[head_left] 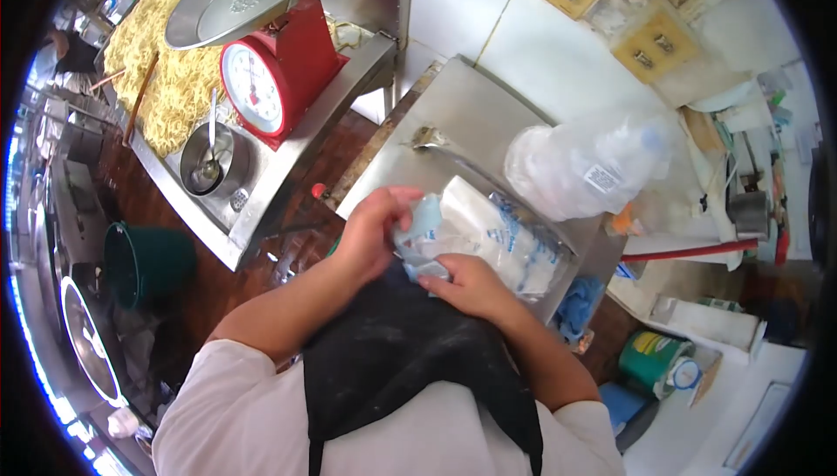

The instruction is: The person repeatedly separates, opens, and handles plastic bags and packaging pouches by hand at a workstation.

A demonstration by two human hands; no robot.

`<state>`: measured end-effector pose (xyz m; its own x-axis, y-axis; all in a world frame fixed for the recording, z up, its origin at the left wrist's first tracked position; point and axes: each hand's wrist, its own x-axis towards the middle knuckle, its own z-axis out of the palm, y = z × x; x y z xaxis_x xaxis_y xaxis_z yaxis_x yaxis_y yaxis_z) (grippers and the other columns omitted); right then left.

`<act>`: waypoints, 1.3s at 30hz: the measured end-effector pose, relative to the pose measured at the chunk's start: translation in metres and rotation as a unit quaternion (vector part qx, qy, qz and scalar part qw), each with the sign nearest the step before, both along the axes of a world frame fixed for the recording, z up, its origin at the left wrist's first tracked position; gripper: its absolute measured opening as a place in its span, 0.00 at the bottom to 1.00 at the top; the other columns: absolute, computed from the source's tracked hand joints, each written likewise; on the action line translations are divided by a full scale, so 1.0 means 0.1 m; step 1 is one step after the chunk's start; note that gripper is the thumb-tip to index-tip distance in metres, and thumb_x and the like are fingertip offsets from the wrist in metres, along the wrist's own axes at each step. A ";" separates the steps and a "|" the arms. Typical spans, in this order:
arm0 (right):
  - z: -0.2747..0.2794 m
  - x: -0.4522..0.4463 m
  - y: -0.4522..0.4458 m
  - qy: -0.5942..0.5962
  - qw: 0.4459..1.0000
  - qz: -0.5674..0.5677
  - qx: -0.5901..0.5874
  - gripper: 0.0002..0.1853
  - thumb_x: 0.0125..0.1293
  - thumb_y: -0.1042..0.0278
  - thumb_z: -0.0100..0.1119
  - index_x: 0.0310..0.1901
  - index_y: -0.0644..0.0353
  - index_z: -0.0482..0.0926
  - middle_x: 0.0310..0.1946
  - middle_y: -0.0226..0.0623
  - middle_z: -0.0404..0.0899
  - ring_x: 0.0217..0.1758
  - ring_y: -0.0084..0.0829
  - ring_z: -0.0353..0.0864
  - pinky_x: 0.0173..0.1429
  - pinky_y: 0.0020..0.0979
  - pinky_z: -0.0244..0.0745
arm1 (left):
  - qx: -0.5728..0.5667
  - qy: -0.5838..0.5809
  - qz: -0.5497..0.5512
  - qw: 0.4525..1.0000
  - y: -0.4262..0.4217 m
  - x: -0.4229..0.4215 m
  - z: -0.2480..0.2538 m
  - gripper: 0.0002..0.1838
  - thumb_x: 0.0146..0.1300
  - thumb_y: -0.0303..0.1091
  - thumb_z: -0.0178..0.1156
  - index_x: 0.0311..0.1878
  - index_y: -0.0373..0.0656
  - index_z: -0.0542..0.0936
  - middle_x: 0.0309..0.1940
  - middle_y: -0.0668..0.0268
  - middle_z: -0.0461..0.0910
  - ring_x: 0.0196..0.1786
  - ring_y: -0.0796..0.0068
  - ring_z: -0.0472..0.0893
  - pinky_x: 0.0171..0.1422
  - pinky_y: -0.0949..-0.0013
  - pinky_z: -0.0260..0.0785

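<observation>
My left hand (381, 221) and my right hand (471, 283) are close together in front of the black apron (401, 345). Between them is a thin, pale blue plastic bag (425, 217), crumpled and partly see-through. My left fingers are curled on its left edge, and my right thumb and fingers pinch its lower part. Just beyond lies a clear pack of white plastic bags (475, 214) with blue print, flat on the steel counter. The pack's near end is partly behind the blue bag and my right hand.
A red dial scale (292, 66) with a metal pan (253, 5) stands on the left steel table beside heaped noodles (174, 31). A metal pot (231, 166) holds a spoon. Bundled clear plastic (575, 162) sits at the counter's back right. A green bucket (148, 264) is lower left.
</observation>
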<state>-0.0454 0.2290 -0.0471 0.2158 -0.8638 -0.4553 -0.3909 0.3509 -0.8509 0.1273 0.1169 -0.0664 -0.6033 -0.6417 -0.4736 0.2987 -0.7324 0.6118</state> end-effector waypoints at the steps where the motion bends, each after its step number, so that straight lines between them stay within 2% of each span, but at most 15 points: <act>1: -0.02 -0.10 0.06 0.025 1.000 0.010 0.002 0.18 0.67 0.57 0.62 0.50 0.63 0.82 0.37 0.45 0.84 0.39 0.34 0.83 0.47 0.35 0.75 | -0.072 -0.021 -0.041 0.996 0.07 0.08 -0.09 0.18 0.63 0.33 0.58 0.55 0.40 0.80 0.27 0.72 0.76 0.31 0.78 0.75 0.38 0.72 0.69; 2: -0.04 -0.20 0.13 0.050 0.999 0.019 0.004 0.18 0.67 0.56 0.62 0.49 0.62 0.82 0.38 0.46 0.84 0.40 0.35 0.83 0.48 0.35 0.75 | -0.144 -0.043 -0.083 0.985 0.13 0.17 -0.17 0.18 0.62 0.30 0.59 0.56 0.40 0.80 0.29 0.72 0.77 0.32 0.78 0.76 0.40 0.73 0.70; 3: -0.10 -0.29 0.24 0.012 0.999 0.008 0.043 0.18 0.67 0.56 0.62 0.49 0.61 0.82 0.38 0.47 0.84 0.41 0.37 0.83 0.48 0.35 0.75 | -0.145 -0.069 -0.172 0.972 0.15 0.31 -0.24 0.20 0.58 0.23 0.61 0.56 0.40 0.81 0.35 0.70 0.80 0.39 0.79 0.80 0.50 0.73 0.73; 5: -0.27 -0.39 0.48 -0.065 0.991 -0.015 0.118 0.17 0.66 0.56 0.62 0.49 0.60 0.83 0.39 0.48 0.84 0.42 0.40 0.83 0.49 0.35 0.75 | -0.229 -0.134 -0.251 0.931 0.30 0.47 -0.38 0.18 0.59 0.22 0.62 0.54 0.40 0.82 0.38 0.68 0.82 0.42 0.77 0.81 0.52 0.72 0.74; 7: -0.37 -0.36 0.60 -0.022 0.997 -0.034 0.066 0.17 0.66 0.54 0.62 0.47 0.58 0.84 0.39 0.47 0.84 0.44 0.42 0.83 0.50 0.37 0.75 | -0.335 -0.249 -0.315 0.852 0.38 0.46 -0.34 0.14 0.60 0.24 0.65 0.51 0.41 0.84 0.43 0.64 0.84 0.47 0.75 0.84 0.54 0.71 0.77; 10: -0.14 -0.34 0.55 0.137 0.990 -0.022 -0.005 0.16 0.65 0.52 0.61 0.43 0.56 0.85 0.39 0.46 0.84 0.44 0.45 0.83 0.50 0.41 0.75 | -0.413 -0.321 -0.289 0.802 0.41 0.41 -0.41 0.13 0.61 0.25 0.65 0.50 0.42 0.84 0.42 0.62 0.85 0.47 0.74 0.84 0.52 0.71 0.78; 14: -0.12 -0.46 0.53 0.264 0.962 0.059 -0.031 0.17 0.65 0.50 0.60 0.38 0.56 0.85 0.39 0.45 0.84 0.44 0.49 0.82 0.49 0.45 0.75 | -0.398 -0.290 -0.319 0.810 0.35 0.41 -0.60 0.13 0.63 0.25 0.64 0.51 0.43 0.84 0.41 0.62 0.86 0.46 0.74 0.84 0.51 0.71 0.77; 17: -0.19 -0.59 0.55 0.276 0.957 0.084 -0.015 0.20 0.66 0.46 0.59 0.38 0.57 0.84 0.37 0.47 0.83 0.43 0.51 0.81 0.47 0.46 0.74 | -0.324 -0.231 -0.406 0.822 0.23 0.47 -0.69 0.14 0.67 0.37 0.63 0.52 0.42 0.84 0.44 0.59 0.86 0.48 0.69 0.85 0.54 0.68 0.77; 23: -0.08 -0.73 0.54 0.238 0.971 -0.005 -0.011 0.16 0.65 0.51 0.61 0.43 0.56 0.85 0.41 0.47 0.84 0.47 0.50 0.82 0.51 0.45 0.76 | -0.194 -0.277 -0.495 0.800 -0.01 0.52 -0.51 0.26 0.72 0.54 0.55 0.58 0.42 0.82 0.48 0.56 0.85 0.53 0.65 0.82 0.61 0.64 0.72; 26: 0.12 -0.89 0.53 0.237 0.969 -0.048 -0.053 0.15 0.63 0.56 0.65 0.44 0.59 0.85 0.39 0.45 0.86 0.37 0.42 0.84 0.45 0.38 0.77 | -0.241 -0.309 -0.493 0.777 -0.13 0.57 -0.43 0.30 0.70 0.58 0.56 0.56 0.39 0.82 0.44 0.58 0.86 0.49 0.64 0.83 0.59 0.62 0.72; 29: 0.60 -0.95 0.30 0.232 0.960 -0.157 0.018 0.12 0.64 0.59 0.64 0.42 0.57 0.86 0.37 0.42 0.85 0.37 0.37 0.85 0.43 0.35 0.78 | -0.406 -0.397 -0.553 0.610 -0.47 0.45 0.16 0.24 0.68 0.54 0.60 0.50 0.40 0.84 0.39 0.58 0.86 0.45 0.67 0.84 0.54 0.62 0.74; 32: 0.57 -0.96 0.14 0.160 0.948 -0.252 -0.112 0.08 0.62 0.63 0.66 0.39 0.57 0.86 0.34 0.40 0.84 0.32 0.33 0.84 0.39 0.31 0.77 | -0.391 -0.352 -0.416 0.742 -0.72 0.25 0.10 0.20 0.64 0.50 0.64 0.43 0.40 0.85 0.36 0.58 0.86 0.41 0.65 0.85 0.48 0.61 0.75; 34: 0.49 -0.86 -0.03 0.141 0.951 -0.233 -0.145 0.07 0.61 0.65 0.66 0.38 0.57 0.86 0.33 0.40 0.84 0.32 0.34 0.83 0.39 0.32 0.77 | -0.501 -0.348 -0.296 0.735 -0.74 -0.07 -0.03 0.17 0.62 0.47 0.67 0.41 0.41 0.85 0.35 0.58 0.86 0.39 0.64 0.85 0.46 0.62 0.76; 36: 0.39 -0.74 -0.21 0.143 0.952 -0.208 -0.171 0.07 0.61 0.66 0.66 0.38 0.58 0.85 0.33 0.39 0.84 0.32 0.36 0.83 0.38 0.34 0.77 | -0.507 -0.373 -0.318 0.708 -0.69 -0.42 -0.05 0.16 0.61 0.45 0.67 0.42 0.41 0.85 0.37 0.58 0.86 0.40 0.64 0.85 0.46 0.64 0.76; 39: 0.15 -0.62 -0.37 0.219 0.939 -0.153 -0.216 0.07 0.59 0.65 0.67 0.36 0.58 0.84 0.34 0.39 0.83 0.35 0.43 0.83 0.39 0.39 0.77 | -0.562 -0.374 -0.252 0.693 -0.50 -0.69 -0.32 0.15 0.62 0.41 0.67 0.46 0.42 0.85 0.39 0.59 0.86 0.42 0.67 0.85 0.48 0.65 0.76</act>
<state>-0.1070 0.1916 -0.0320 -0.1997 -0.9792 -0.0354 -0.6735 0.1634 -0.7209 0.0580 0.0668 -0.0984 -0.7403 -0.6560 -0.1472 -0.5314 0.4368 0.7258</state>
